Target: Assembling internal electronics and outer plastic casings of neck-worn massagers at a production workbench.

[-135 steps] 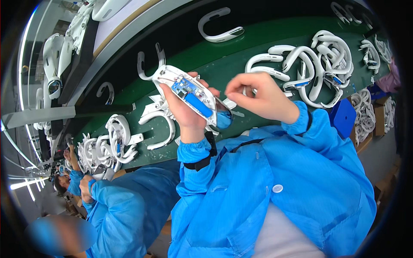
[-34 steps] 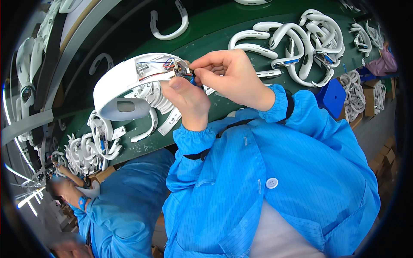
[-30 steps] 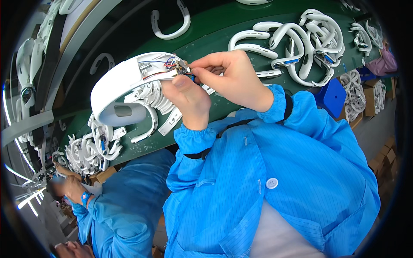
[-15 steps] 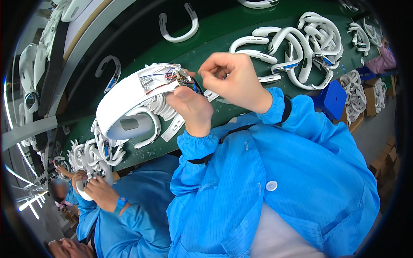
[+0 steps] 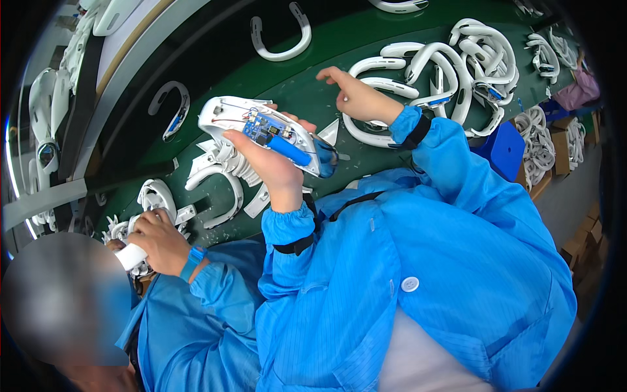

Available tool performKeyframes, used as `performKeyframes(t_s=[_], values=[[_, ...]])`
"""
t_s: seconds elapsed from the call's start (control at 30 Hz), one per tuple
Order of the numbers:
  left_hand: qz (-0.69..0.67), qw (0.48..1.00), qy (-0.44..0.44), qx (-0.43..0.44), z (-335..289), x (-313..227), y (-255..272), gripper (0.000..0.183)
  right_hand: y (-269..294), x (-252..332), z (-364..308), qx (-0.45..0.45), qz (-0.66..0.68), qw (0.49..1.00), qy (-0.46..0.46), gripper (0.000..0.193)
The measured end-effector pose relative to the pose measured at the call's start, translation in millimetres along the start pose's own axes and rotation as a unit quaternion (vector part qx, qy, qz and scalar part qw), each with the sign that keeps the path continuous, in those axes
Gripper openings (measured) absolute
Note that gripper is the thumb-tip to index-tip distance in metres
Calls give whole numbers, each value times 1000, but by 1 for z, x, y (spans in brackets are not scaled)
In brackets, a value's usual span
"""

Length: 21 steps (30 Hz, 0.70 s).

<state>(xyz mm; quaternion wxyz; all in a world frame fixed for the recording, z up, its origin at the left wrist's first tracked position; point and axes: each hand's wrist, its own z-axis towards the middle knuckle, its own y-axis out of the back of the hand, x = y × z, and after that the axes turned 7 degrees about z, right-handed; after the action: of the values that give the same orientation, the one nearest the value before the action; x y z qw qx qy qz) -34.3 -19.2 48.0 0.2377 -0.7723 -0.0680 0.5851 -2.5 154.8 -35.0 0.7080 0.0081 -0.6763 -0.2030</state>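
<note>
My left hand [image 5: 271,163] grips a white curved neck fan [image 5: 225,116] with its housing uncovered, the thumb along the near side and fingertips showing beyond the far side. Inside lie a blue circuit board [image 5: 262,127], thin wires and a blue cylindrical battery [image 5: 290,150]. At its right end sits a dark, shiny rounded part [image 5: 325,157]. To the right and apart from it, my right hand [image 5: 366,98] hovers over the bench with the index finger stretched out and the other fingers partly curled. I see nothing held in it.
The green bench [image 5: 313,88] carries a heap of white U-shaped housings [image 5: 483,59] at right and single ones [image 5: 281,55] at the back. Under my left hand lie stacked white pieces [image 5: 228,160]. A co-worker's hand [image 5: 160,242] holds a white part at left. A blue stool [image 5: 503,150] stands right.
My left hand has turned the neck fan, so its board and battery now face up. My right hand has drawn away to the right, its pinch opened. The co-worker has leaned in at left.
</note>
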Motion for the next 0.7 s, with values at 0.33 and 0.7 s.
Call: performKeyframes(t_s=[0.33, 0.7], values=[[-62, 989, 102, 93, 2, 5, -1, 72, 14, 11, 15, 22, 116, 993, 2, 30], [-42, 986, 126, 98, 0, 2, -5, 68, 67, 50, 30, 119, 528, 828, -144, 45]])
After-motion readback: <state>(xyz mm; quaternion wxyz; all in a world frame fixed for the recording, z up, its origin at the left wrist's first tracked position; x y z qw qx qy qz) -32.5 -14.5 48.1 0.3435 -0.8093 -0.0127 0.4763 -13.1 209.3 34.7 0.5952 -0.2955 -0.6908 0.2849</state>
